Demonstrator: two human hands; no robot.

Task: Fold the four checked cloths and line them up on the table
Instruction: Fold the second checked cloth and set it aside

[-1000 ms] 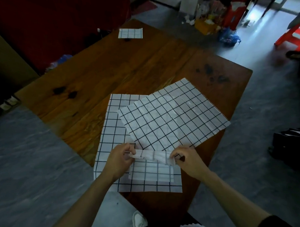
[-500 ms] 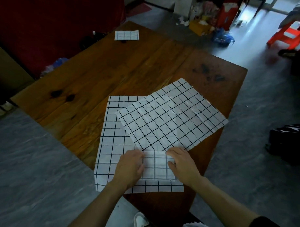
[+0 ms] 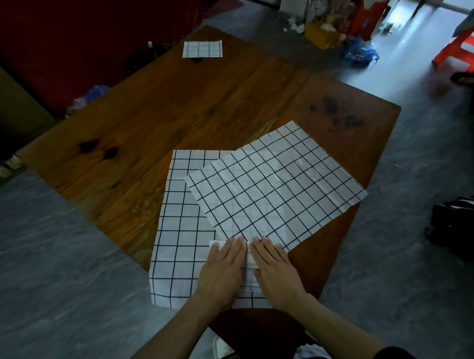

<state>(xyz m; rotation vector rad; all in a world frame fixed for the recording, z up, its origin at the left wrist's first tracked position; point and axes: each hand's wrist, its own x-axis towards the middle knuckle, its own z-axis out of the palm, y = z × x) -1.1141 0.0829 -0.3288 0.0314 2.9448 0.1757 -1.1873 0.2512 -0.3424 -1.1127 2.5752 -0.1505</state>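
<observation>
Hands lie side by side, palms down, at the near end of the wooden table point(image 3: 227, 99): the left hand point(image 3: 224, 271) and the right hand point(image 3: 274, 269) both have straight fingers pressed flat on a small folded checked cloth point(image 3: 249, 262), which shows only as a pale strip in the gap between them and a corner at the left hand's fingertips. Neither hand grips anything; they simply press down. That folded piece sits on top of a large unfolded checked cloth point(image 3: 176, 235) spread flat at the table's near edge, its near hem reaching the edge. A second unfolded checked cloth point(image 3: 276, 183) lies turned at an angle, overlapping the first one's far right part, with its right corner at the table's right edge and its near corner touching the fingertips of both hands. Well apart, near the table's far left end, a folded checked cloth point(image 3: 202, 49) rests alone as a small neat rectangle. Dark knots and stains mark the wood (one cluster left of centre, another near the far right corner). Beyond the table, a red plastic stool point(image 3: 459, 50) stands on the grey floor point(image 3: 58, 252), and a dark bag point(image 3: 460, 225) lies on the floor to the right.
</observation>
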